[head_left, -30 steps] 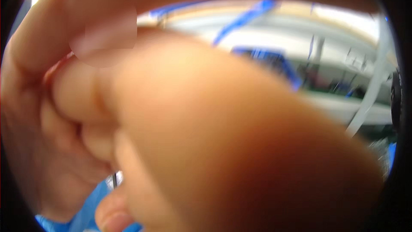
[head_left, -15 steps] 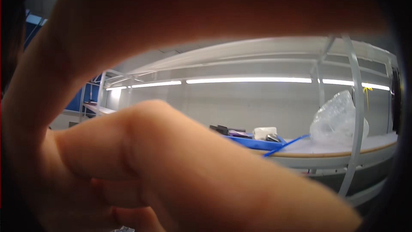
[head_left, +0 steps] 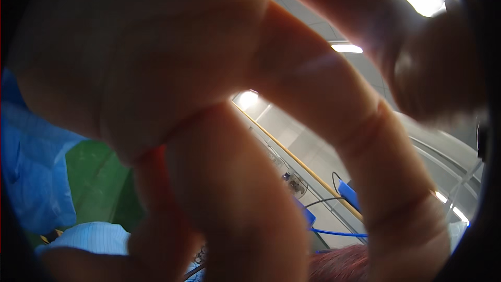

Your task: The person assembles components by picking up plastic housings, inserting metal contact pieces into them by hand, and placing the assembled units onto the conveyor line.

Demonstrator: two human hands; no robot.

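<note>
Filling nearly the whole frame, blurred fingers [head_left: 292, 125] right against the lens; whether from the left or right of the hands, and whether open or gripping anything, cannot tell. Blue cloth [head_left: 31, 177] at left edge, blue cable [head_left: 339, 233] lower right, ceiling light [head_left: 347, 48] upper right.

No packages, labels, signs or screens can be made out; blurred fingers close to the lens cover most of the view.
</note>
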